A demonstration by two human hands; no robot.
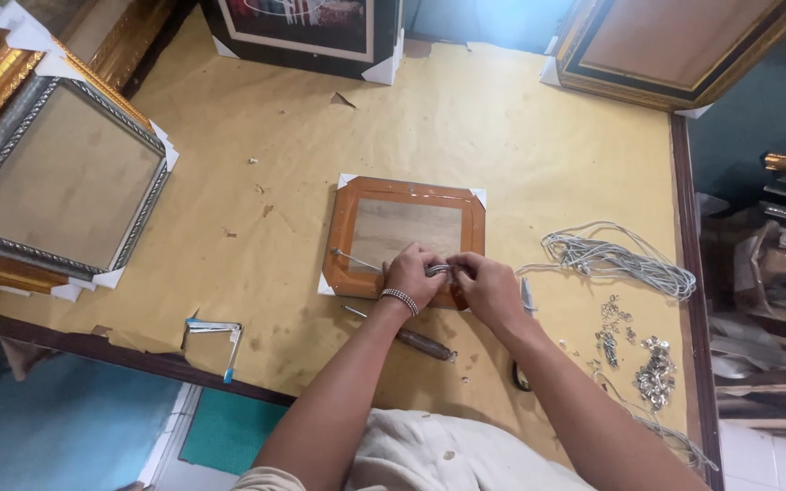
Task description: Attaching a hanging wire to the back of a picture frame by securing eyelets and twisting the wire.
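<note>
A small picture frame point(404, 195) lies face down on the paper-covered table point(520, 136), its brown taped back up and white corner guards on it. My left hand point(411, 273) and my right hand point(484, 284) meet over the frame's near edge. Both pinch a length of grey cord point(437, 270) between the fingers. One end of the cord point(353, 258) trails left across the frame's back. A beaded bracelet sits on my left wrist.
A wooden-handled awl point(411, 340) lies just below my left forearm. A bundle of grey cord point(620, 259) and a pile of small metal hangers point(655, 373) lie at the right. Larger frames point(56, 182) lean along the left and far edges. A small stapler point(216, 329) rests near the front edge.
</note>
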